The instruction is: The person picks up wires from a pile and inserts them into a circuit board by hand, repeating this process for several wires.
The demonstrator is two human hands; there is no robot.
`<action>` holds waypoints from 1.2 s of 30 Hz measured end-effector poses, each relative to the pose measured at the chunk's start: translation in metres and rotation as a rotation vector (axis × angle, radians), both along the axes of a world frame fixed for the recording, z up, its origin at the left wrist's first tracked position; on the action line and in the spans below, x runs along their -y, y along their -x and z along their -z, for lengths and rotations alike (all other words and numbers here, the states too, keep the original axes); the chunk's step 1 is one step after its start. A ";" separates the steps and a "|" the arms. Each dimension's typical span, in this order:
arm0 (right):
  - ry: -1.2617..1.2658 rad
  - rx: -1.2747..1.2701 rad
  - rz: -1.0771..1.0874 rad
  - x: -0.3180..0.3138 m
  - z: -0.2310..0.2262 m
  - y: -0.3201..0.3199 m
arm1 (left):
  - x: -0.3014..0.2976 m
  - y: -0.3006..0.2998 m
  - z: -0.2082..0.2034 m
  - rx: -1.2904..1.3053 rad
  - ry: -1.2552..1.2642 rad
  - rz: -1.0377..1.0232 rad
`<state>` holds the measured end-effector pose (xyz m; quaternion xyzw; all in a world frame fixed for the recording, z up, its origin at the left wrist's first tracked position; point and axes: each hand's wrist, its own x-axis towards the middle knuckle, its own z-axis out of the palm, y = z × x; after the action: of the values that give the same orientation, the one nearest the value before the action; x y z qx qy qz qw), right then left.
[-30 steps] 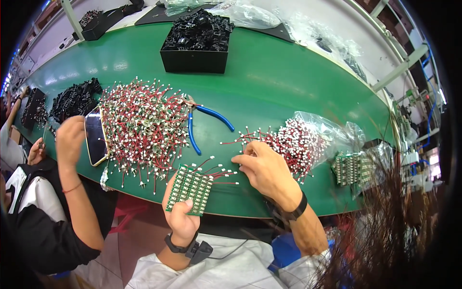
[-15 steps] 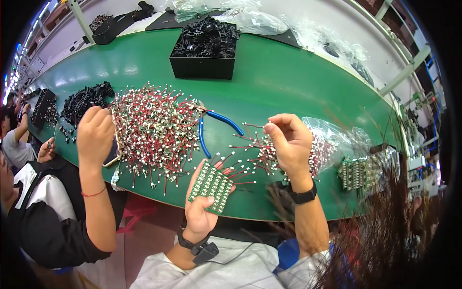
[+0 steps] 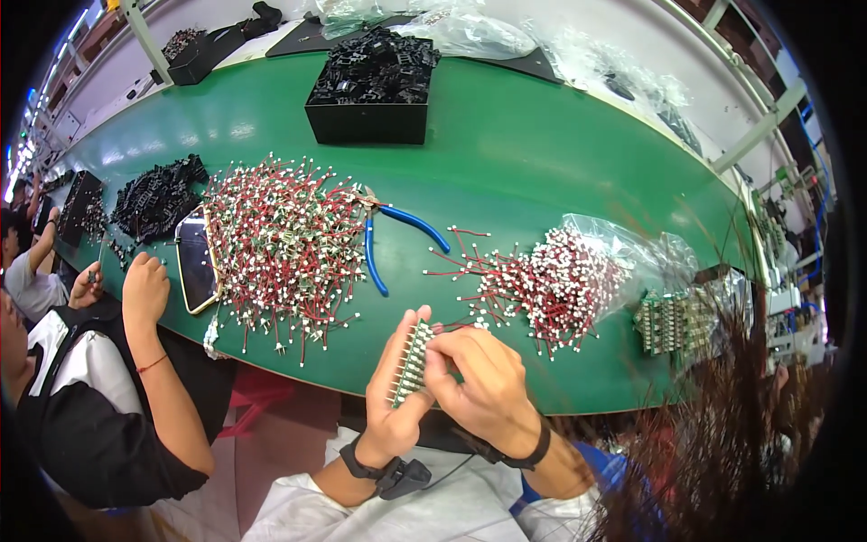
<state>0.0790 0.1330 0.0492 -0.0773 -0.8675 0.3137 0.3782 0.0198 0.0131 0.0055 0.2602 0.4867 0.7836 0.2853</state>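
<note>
Two bare hands at work, nearer the person than the blue-handled pliers (image 3: 369, 244), which serve as reference. Left hand (image 3: 388, 426): clamped on a green circuit board (image 3: 414, 361), thumb on one side, fingers on the other. Board stands tilted on edge, nearer than the pliers and slightly right of them, with rows of small pale parts along it. Right hand (image 3: 485, 379): thumb and fingers bent in close at the board's right side; cannot tell whether the fingertips grip the board or a wire.

Pliers lie spread on the green desk (image 3: 506, 176). Immediately left of them, and touching: a large heap of red wires (image 3: 280, 248) with white plugs. Left of the pliers, past that heap: a phone (image 3: 192, 257) in a pale frame, and a pile of black parts (image 3: 158, 199). A co-worker's hand (image 3: 144, 289), also left of the pliers, is near the phone.

Right of the pliers: a smaller wire pile (image 3: 564, 285), spilling beside a clear plastic bag (image 3: 664, 248). Farther right of them: a stack of boards (image 3: 662, 325). Beyond the pliers: a black box (image 3: 366, 125), heaped with black parts.
</note>
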 end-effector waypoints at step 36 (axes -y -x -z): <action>-0.138 0.059 -0.002 0.010 -0.003 -0.002 | 0.008 0.008 0.002 -0.531 0.125 -0.129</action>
<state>0.0814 0.1226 0.0523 -0.0596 -0.8979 0.2511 0.3565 0.0116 0.0052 0.0033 0.4068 0.6075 0.6729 0.1126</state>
